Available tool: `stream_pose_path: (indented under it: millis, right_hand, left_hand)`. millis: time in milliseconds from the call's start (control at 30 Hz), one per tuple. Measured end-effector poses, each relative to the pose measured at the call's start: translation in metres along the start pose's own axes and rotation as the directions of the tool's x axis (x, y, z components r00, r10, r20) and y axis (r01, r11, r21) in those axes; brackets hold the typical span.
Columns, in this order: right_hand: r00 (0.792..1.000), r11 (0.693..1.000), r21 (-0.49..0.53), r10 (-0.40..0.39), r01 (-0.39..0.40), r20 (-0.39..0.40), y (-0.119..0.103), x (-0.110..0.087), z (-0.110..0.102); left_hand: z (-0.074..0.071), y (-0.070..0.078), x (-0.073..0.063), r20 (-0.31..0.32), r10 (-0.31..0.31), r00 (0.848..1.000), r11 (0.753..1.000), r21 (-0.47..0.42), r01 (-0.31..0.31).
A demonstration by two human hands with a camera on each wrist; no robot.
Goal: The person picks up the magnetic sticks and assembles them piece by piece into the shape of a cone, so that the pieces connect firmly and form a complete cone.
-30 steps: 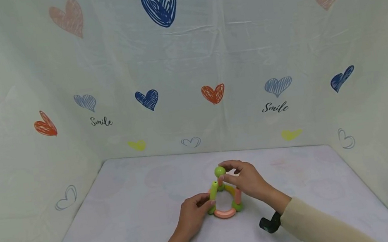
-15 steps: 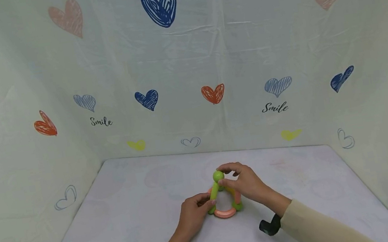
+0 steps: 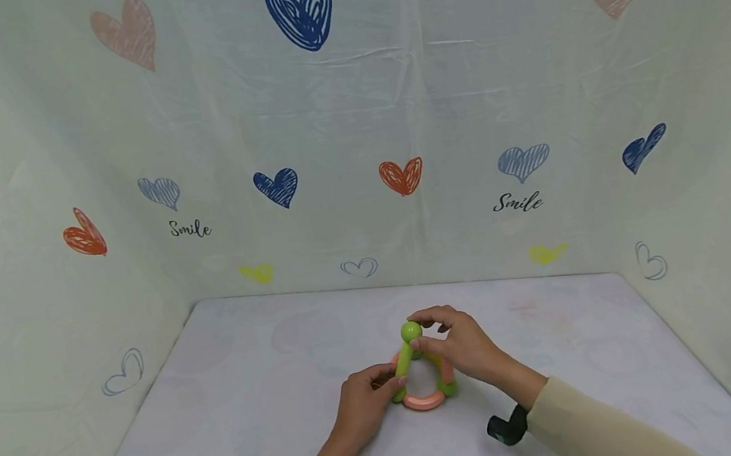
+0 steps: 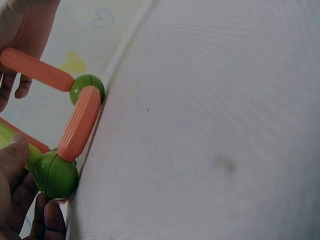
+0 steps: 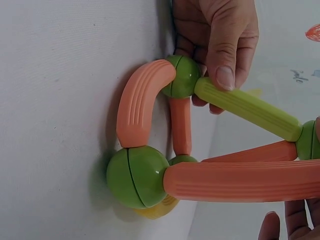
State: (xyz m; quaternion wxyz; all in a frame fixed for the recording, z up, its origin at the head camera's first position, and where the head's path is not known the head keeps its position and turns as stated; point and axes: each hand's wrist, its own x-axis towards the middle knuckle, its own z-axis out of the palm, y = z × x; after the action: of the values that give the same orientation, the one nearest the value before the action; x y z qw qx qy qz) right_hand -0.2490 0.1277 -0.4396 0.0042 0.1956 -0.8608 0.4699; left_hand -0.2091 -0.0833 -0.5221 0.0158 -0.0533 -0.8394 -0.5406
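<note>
A magnetic rod-and-ball frame stands on the table, narrowing upward to a green top ball. My right hand pinches that ball between thumb and fingers. My left hand pinches the light green rod near its lower end, close to a green corner ball. The rod's upper end meets the top ball. In the right wrist view a salmon rod also rises from another green ball toward the top. A curved salmon rod joins the two near corner balls; a yellow rod shows partly hidden behind.
The frame sits around the middle of a white-covered table. Behind and beside the table hangs a pale curtain printed with hearts. A black wrist camera sticks out under the right forearm.
My right hand has moved the top ball slightly left and down onto the light green rod's upper end. The left hand keeps its place. Over the last half second almost nothing moves.
</note>
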Motion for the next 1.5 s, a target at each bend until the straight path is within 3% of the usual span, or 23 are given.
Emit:
stream_pose_path:
  millis: [467,700,900,1100,1267,1500]
  right_hand:
    - [1.0,0.999,0.045,0.017,-0.016,-0.007,0.005,-0.006,0.0]
    - [0.995,0.998,0.068,0.02,-0.013,-0.095,0.014,-0.016,-0.004]
    - [0.99,0.995,0.098,0.008,0.005,-0.139,0.025,-0.032,-0.009]
    - [0.995,0.989,0.142,0.039,-0.026,-0.09,0.035,-0.049,-0.011]
    - [0.995,0.988,0.128,0.095,-0.089,-0.042,0.043,-0.057,-0.007]
    - [0.984,0.978,0.114,0.178,-0.174,-0.024,0.055,-0.062,0.001]
  left_hand:
    - [0.001,0.001,0.0,-0.002,-0.008,1.0,1.0,0.0,0.008]
    - [0.002,0.001,0.0,-0.009,-0.026,1.0,1.0,-0.014,0.026]
    - [-0.004,0.014,0.003,-0.043,-0.044,0.998,0.998,-0.055,0.042]
    - [-0.015,0.031,0.013,-0.072,0.014,0.997,0.995,-0.094,-0.021]
    - [-0.018,0.044,0.021,-0.045,0.068,0.997,0.989,-0.128,-0.073]
    - [-0.011,0.057,0.026,0.006,0.097,0.995,0.986,-0.138,-0.096]
